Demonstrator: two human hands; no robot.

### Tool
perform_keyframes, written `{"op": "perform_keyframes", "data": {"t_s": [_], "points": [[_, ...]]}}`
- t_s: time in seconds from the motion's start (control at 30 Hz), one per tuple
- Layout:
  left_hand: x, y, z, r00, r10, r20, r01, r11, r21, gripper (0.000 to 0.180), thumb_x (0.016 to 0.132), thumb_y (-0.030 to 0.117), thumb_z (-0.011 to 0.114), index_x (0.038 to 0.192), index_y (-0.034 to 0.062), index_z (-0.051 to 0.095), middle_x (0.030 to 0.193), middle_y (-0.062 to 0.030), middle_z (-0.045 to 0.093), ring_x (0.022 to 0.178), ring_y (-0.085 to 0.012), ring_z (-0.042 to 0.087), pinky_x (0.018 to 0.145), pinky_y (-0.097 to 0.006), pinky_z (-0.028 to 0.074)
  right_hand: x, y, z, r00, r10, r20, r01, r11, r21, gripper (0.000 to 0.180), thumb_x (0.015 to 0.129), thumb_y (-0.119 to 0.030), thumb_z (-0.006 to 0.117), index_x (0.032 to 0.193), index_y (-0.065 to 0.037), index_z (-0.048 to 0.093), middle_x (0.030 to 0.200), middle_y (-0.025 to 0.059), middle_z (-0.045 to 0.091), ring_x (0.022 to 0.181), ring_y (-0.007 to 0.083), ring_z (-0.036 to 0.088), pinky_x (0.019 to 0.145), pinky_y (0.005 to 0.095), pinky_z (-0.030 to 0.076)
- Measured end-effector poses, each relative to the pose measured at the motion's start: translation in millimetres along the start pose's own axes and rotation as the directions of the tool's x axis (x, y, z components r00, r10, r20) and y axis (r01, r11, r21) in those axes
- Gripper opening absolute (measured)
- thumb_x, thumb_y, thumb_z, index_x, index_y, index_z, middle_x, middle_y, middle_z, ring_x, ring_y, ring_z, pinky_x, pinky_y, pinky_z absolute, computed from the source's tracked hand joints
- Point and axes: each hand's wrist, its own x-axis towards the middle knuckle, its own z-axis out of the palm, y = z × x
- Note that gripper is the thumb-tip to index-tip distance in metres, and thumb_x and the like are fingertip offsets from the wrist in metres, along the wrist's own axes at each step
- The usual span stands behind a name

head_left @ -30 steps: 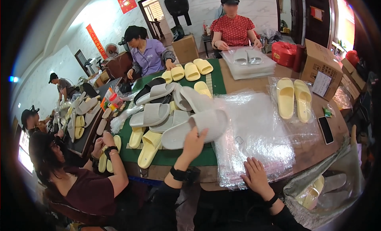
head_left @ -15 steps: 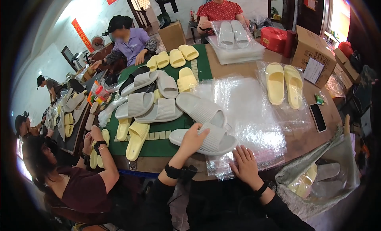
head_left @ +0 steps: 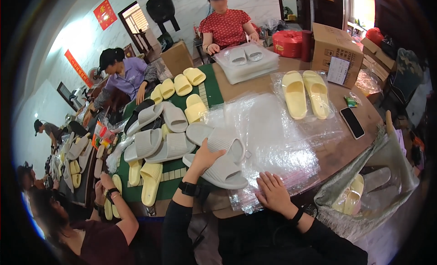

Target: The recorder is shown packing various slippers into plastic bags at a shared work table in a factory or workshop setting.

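My left hand (head_left: 207, 156) is on a light grey slipper (head_left: 226, 172) with a ribbed strap, gripping it at the strap's left side; some fingertips are hidden. A matching grey slipper (head_left: 221, 140) lies just beyond, close against the hand. To the right, my right hand (head_left: 275, 192) rests with fingers stretched out on the near edge of a pile of clear plastic bags (head_left: 268, 146). More grey slippers (head_left: 172, 146) and yellow slippers (head_left: 151, 177) lie to the left on a green mat (head_left: 175, 171).
A bagged yellow pair (head_left: 295, 95) and a phone (head_left: 353, 123) lie at the right. Beyond stand a carton (head_left: 337, 53) and a red roll (head_left: 287, 43). An open sack (head_left: 387, 196) holds bagged slippers at the near right. Co-workers sit left and opposite.
The view has turned slightly. My left hand has shifted towards the far grey slipper, with the near one beside it. Across the table, the person has lowered the bagged grey pair onto the stack.
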Motion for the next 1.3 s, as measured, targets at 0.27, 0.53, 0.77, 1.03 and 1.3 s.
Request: {"op": "perform_keyframes", "data": {"t_s": [0.27, 0.53, 0.77, 1.03, 1.3], "points": [[-28, 5, -6, 0.989, 0.05, -0.138, -0.051, 0.999, -0.001, 0.066, 0.076, 0.028, 0.077, 0.121, -0.0105, 0.047, 0.104, -0.0262, 0.064, 0.096, -0.0301, 0.064, 0.083, -0.036, 0.05, 3, 5, 5, 1.0, -0.006, -0.003, 0.006, 1.0, 0.014, 0.049, 0.09, -0.035, 0.055, 0.127, -0.002, 0.053, 0.138, 0.0152, 0.047, 0.131, 0.0309, 0.04, 0.111, 0.0457, 0.026], [-111, -5, -34, 0.97, -0.208, -0.124, 0.025, 0.593, -0.805, 0.022, 0.092, 0.015, 0.058, 0.112, 0.0051, 0.059, 0.075, -0.0005, 0.063, 0.053, -0.0031, 0.052, 0.047, -0.02, 0.04, 2, 2, 2, 0.999, -0.001, 0.046, -0.007, 0.985, 0.172, 0.054, 0.085, -0.03, 0.063, 0.128, -0.001, 0.05, 0.137, 0.0183, 0.047, 0.132, 0.0353, 0.038, 0.111, 0.0477, 0.026], [-159, 44, -49, 0.996, -0.082, -0.04, -0.022, 0.209, -0.978, 0.029, 0.095, 0.015, 0.05, 0.121, 0.0049, 0.047, 0.087, -0.0045, 0.065, 0.058, -0.0085, 0.06, 0.053, -0.021, 0.049, 9, -5, -6, 0.997, 0.077, 0.023, -0.08, 0.919, 0.386, 0.057, 0.082, -0.028, 0.065, 0.129, 0.0, 0.048, 0.137, 0.0229, 0.043, 0.127, 0.0401, 0.04, 0.109, 0.0518, 0.025], [-128, 108, 3, 0.999, 0.044, -0.025, -0.019, -0.13, -0.991, 0.059, 0.094, 0.006, 0.047, 0.146, 0.0081, 0.019, 0.14, -0.0131, 0.043, 0.129, -0.021, 0.043, 0.108, -0.035, 0.033, 7, 1, 19, 0.999, 0.051, 0.011, -0.052, 0.982, 0.183, 0.05, 0.082, -0.026, 0.064, 0.123, 0.002, 0.05, 0.129, 0.0217, 0.049, 0.125, 0.0399, 0.041, 0.11, 0.0537, 0.024], [-113, 111, 32, 0.97, 0.008, 0.244, 0.241, 0.148, -0.959, 0.064, 0.097, 0.013, 0.048, 0.148, 0.0065, 0.011, 0.146, -0.017, 0.032, 0.134, -0.0232, 0.036, 0.109, -0.033, 0.03, 3, -2, 21, 1.0, -0.003, -0.01, 0.004, 0.996, 0.093, 0.052, 0.082, -0.025, 0.062, 0.124, 0.003, 0.048, 0.131, 0.021, 0.047, 0.128, 0.0385, 0.039, 0.111, 0.0543, 0.022]]}}
